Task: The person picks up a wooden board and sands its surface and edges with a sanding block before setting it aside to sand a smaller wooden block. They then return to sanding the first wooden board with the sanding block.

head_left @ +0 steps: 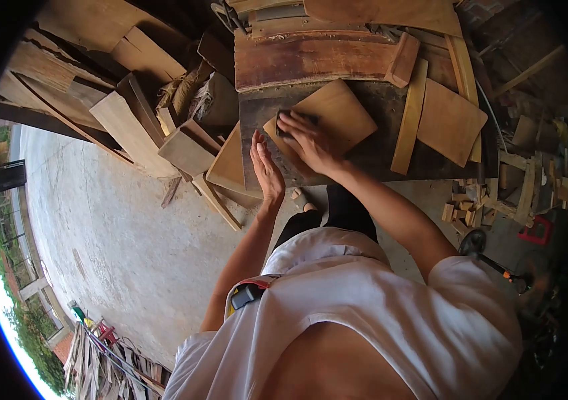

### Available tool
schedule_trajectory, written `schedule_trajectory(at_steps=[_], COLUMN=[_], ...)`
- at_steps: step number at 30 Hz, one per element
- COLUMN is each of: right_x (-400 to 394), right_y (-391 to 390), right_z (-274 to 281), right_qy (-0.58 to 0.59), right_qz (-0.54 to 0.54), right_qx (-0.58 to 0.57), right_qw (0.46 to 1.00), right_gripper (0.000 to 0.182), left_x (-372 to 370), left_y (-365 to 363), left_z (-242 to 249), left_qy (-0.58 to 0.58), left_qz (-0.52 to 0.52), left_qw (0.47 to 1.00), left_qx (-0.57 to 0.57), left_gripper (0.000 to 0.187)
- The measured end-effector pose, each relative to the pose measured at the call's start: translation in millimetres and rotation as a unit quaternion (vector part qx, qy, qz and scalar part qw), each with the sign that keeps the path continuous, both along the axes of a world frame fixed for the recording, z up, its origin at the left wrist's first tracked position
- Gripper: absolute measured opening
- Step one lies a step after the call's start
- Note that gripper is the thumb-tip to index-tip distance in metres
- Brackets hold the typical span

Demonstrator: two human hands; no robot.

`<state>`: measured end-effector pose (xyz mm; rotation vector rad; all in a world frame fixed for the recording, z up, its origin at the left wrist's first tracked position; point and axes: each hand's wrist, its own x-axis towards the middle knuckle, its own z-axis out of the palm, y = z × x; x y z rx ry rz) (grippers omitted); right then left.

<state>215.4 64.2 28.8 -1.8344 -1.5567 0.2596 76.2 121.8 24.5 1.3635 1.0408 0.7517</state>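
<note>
A square wooden board lies turned at an angle on the dark workbench top. Over its left corner, my right hand presses down with its fingers wrapped on a small black sanding pad, mostly hidden under them. My left hand is held at the near left edge of the bench, beside the board's left corner. Its fingers are straight and close together, the palm turned toward the board, with nothing in it.
Right of the board lie a narrow wooden strip, a second flat board and a short wooden block. A curved brown plank spans the bench's far side. Scrap lumber is heaped to the left, offcuts to the right.
</note>
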Motion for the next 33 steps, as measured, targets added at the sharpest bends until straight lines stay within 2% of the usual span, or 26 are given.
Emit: schedule_trajectory(at_steps=[1, 2, 4, 6, 8, 10, 11, 14, 15, 18, 20, 22, 23, 26, 29, 30, 33], right_x=[8.2, 15.8, 13.0, 1.0, -12.6, -8.7, -7.1, 16.1, 24.5, 33.9, 29.3, 19.8, 18.6, 36.4, 72.1, 80.9, 83.4], right_y=[30.3, 48.8, 37.2, -19.4, -83.0, -84.0, -83.6, -0.8, 25.9, 40.5, -12.7, -82.3, -102.3, -85.3, 8.6, 33.3, 22.5], right_z=[-9.6, -14.0, -13.6, -11.8, -8.6, -5.5, -4.2, -16.0, -16.4, -17.5, -13.4, -4.3, 0.9, -4.4, -10.3, -12.9, -15.5], right_qy=[0.035, -0.015, -0.002, -0.004, -0.014, -0.014, -0.013, -0.009, -0.045, -0.057, -0.079, -0.109, -0.121, -0.128, -0.159, -0.141, -0.132], right_qz=[-0.047, -0.057, -0.05, -0.076, -0.09, -0.082, -0.079, -0.081, -0.071, -0.045, -0.061, -0.064, -0.054, -0.034, -0.055, -0.056, -0.045], right_qx=[0.027, 0.019, 0.021, 0.017, -0.03, -0.041, -0.047, -0.002, -0.009, -0.047, -0.039, -0.061, -0.091, -0.082, -0.018, -0.056, -0.053], right_qw=[0.998, 0.998, 0.999, 0.997, 0.995, 0.996, 0.996, 0.997, 0.996, 0.996, 0.994, 0.99, 0.987, 0.988, 0.986, 0.987, 0.989], right_gripper=[0.04, 0.039, 0.039, 0.04, 0.041, 0.042, 0.042, 0.039, 0.038, 0.039, 0.041, 0.047, 0.049, 0.05, 0.04, 0.04, 0.044], left_x=[6.5, 12.8, 19.6, 31.8, 42.7, 51.1, 54.4, 52.5, 52.1, 52.1, 53.8, 54.8, 55.1, 55.0, 55.3, 53.9, 54.6], left_y=[0.6, 2.3, 2.6, 9.2, 10.7, 7.9, 4.3, 7.9, 7.9, 7.8, 7.9, 6.0, 6.2, 6.6, 6.5, 4.4, 9.2], left_z=[-3.6, -7.4, -11.7, -15.8, -27.2, -30.9, -31.9, -41.2, -39.4, -37.9, -35.5, -27.9, -24.4, -28.5, -27.3, -28.3, -26.9], left_qy=[-0.004, -0.007, -0.012, 0.076, 0.071, 0.152, 0.156, 0.148, 0.154, 0.169, 0.155, 0.197, 0.193, 0.208, 0.216, 0.219, 0.216], left_qz=[0.016, 0.031, 0.022, 0.015, 0.023, 0.041, 0.064, 0.057, 0.055, 0.053, 0.055, 0.048, 0.042, 0.044, 0.041, 0.041, 0.04], left_qw=[1.0, 0.999, 0.999, 0.991, 0.991, 0.971, 0.963, 0.962, 0.961, 0.959, 0.963, 0.958, 0.962, 0.951, 0.951, 0.95, 0.949], left_qx=[0.006, 0.014, 0.033, 0.111, 0.112, 0.179, 0.208, 0.224, 0.224, 0.222, 0.214, 0.205, 0.187, 0.226, 0.217, 0.217, 0.226], left_gripper=[0.059, 0.06, 0.061, 0.06, 0.055, 0.049, 0.046, 0.046, 0.046, 0.047, 0.05, 0.056, 0.067, 0.076, 0.079, 0.079, 0.078])
